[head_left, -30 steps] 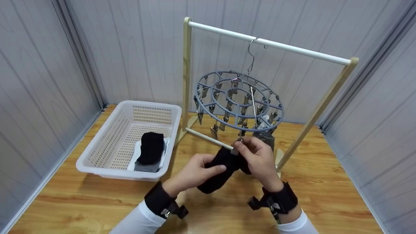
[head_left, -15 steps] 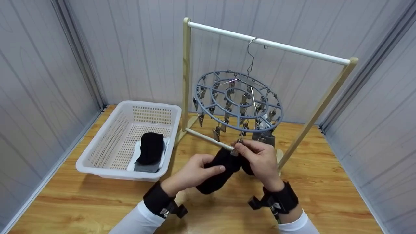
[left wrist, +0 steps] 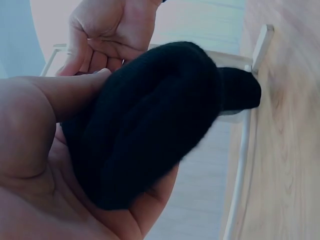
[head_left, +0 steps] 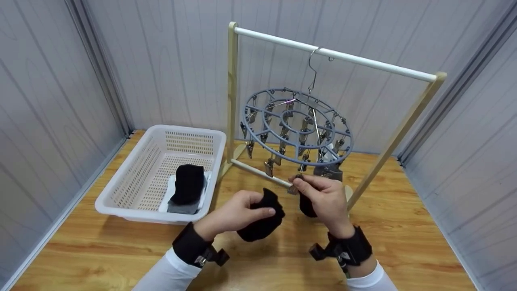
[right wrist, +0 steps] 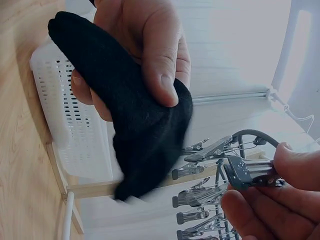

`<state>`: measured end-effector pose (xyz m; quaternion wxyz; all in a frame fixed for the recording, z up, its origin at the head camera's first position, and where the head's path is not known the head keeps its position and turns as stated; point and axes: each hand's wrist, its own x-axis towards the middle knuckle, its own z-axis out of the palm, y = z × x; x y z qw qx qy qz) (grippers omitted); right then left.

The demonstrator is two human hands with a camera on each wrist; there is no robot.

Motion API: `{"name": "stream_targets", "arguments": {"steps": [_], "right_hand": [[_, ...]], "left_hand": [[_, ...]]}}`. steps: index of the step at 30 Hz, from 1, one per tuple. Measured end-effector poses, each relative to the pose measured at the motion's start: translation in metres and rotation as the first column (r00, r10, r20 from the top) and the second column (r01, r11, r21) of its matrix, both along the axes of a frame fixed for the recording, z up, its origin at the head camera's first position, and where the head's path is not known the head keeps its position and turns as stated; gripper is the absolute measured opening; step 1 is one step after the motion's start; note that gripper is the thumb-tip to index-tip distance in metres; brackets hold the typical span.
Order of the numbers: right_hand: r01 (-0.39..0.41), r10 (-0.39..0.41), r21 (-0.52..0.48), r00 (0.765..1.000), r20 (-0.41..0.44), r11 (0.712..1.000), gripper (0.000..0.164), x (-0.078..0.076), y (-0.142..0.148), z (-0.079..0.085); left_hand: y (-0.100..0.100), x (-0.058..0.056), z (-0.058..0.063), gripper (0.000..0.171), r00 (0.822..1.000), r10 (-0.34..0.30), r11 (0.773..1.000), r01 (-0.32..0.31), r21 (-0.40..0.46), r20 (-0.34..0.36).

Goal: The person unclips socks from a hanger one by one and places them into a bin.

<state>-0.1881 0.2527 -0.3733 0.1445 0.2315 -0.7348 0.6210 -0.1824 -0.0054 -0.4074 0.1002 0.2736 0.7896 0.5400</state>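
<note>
My left hand (head_left: 238,212) grips a black sock (head_left: 262,220), the thumb lying across its front. In the right wrist view the sock (right wrist: 135,105) hangs from that hand, its lower end slightly blurred. My right hand (head_left: 326,200) pinches a metal clip (right wrist: 250,171) between thumb and fingers, and the sock is apart from it. This clip hangs off the round blue-grey hanger (head_left: 258,139). Just behind the right hand a second black sock (head_left: 307,207) hangs, its top hidden by the fingers.
A white basket (head_left: 121,210) at the left holds a black sock (head_left: 189,184) over grey and white ones. The rack's white bar (head_left: 375,61) carries the hanger, with several clips dangling. A grey sock (head_left: 329,171) hangs on its right side. Wooden legs flank it.
The black sock in my left hand has come away from the clip, moving slightly down and left. My right hand stays nearly in place, still pinching the clip.
</note>
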Motion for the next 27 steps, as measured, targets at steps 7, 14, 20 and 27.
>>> {"name": "stream_targets", "arguments": {"steps": [7, 14, 20, 27], "right_hand": [[0.035, -0.035, 0.022, 0.999, 0.019, 0.999, 0.014, 0.001, -0.002, 0.002], [0.081, -0.081, 0.05, 0.997, -0.006, 0.995, 0.011, 0.002, -0.003, 0.001], [0.13, -0.122, 0.094, 0.989, -0.087, 0.987, 0.014, 0.004, -0.005, -0.001], [0.227, -0.177, 0.195, 0.953, -0.245, 0.954, 0.014, 0.007, -0.006, -0.001]], "left_hand": [[-0.012, -0.002, 0.005, 0.028, 0.998, 0.027, 0.998, -0.03, -0.052, -0.055], [-0.023, -0.004, 0.013, 0.028, 0.995, 0.053, 0.996, -0.058, -0.066, -0.079], [-0.03, -0.004, 0.018, 0.023, 0.995, 0.084, 0.995, -0.087, -0.049, -0.057], [-0.038, -0.004, 0.023, 0.021, 0.993, 0.116, 0.993, -0.116, -0.003, 0.01]]}}
